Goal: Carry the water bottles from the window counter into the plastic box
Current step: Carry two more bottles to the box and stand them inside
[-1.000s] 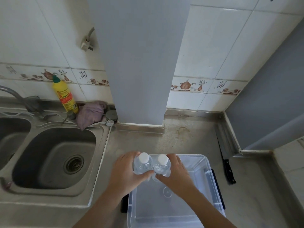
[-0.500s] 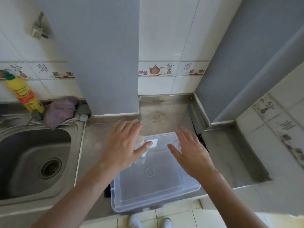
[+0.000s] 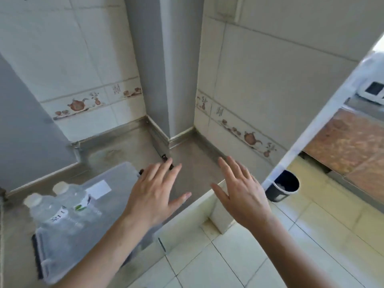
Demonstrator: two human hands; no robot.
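- Two water bottles (image 3: pixel 62 206) stood upright, side by side and touching, inside the clear plastic box (image 3: pixel 116 179); both carried white caps, and printed labels showed on their sides.
- Plastic box sat on the grey counter (image 3: pixel 193 163), near its front edge, with a white sticker on the far wall and a dark strip along its near-left side.
- Left hand (image 3: pixel 154 194) hovered palm-down over the right end of the box, fingers straight and spread, holding nothing; not touching either bottle.
- Right hand (image 3: pixel 241 192) was held palm-down past the counter's front corner, fingers straight and slightly spread, holding nothing; well apart from the box.
- Both forearms entered from the bottom of the frame, bare.
- Knife (image 3: pixel 166 160), dark-handled, lay along the base of the grey column (image 3: pixel 166 69), partly hidden behind the left fingertips.
- Wall tiles (image 3: pixel 83 104) carried a border strip of teapot motifs on both sides of the column.
- Dark bin (image 3: pixel 284 186) with a white liner stood on the tiled floor (image 3: pixel 228 256), right of the counter.
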